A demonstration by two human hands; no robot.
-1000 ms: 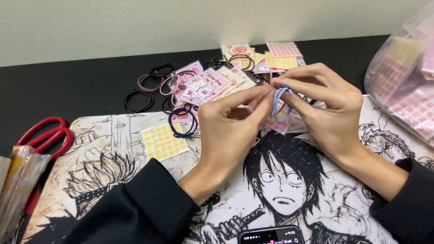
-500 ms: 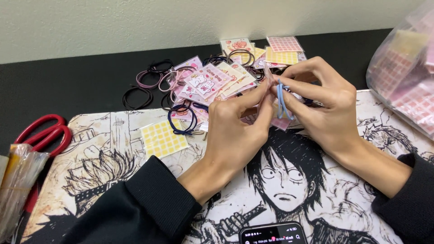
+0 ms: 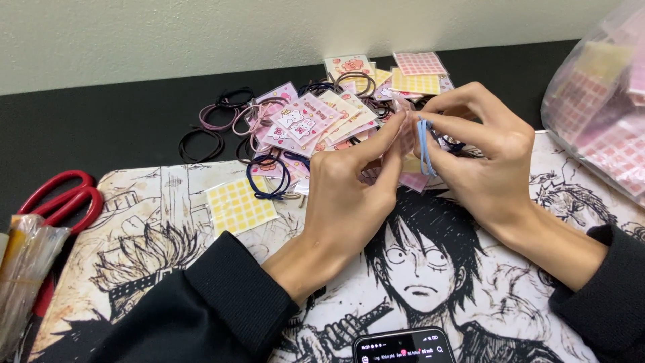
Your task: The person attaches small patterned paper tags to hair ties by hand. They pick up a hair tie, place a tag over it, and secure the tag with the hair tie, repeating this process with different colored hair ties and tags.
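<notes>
Above a cartoon-printed desk mat (image 3: 168,269), my left hand (image 3: 349,195) and my right hand (image 3: 480,158) meet. Between their fingertips is a small clear pink packet (image 3: 406,138) with a light blue hair tie (image 3: 423,144) against it. My left thumb and forefinger pinch the packet's edge. My right fingers hold the blue tie and the packet from the other side. Just behind the hands lies a pile of pink and yellow sticker cards (image 3: 302,124) mixed with dark and pink hair ties (image 3: 222,114).
A yellow sticker sheet (image 3: 240,205) and a dark blue hair tie (image 3: 267,176) lie on the mat at left. Red scissors (image 3: 60,198) and a plastic wrapper (image 3: 23,269) sit at the far left. A clear bag of packets (image 3: 601,114) stands right. A phone (image 3: 403,346) lies near me.
Both hands have shifted slightly and the fingers have closed tighter around the packet and blue tie. The other things have not moved.
</notes>
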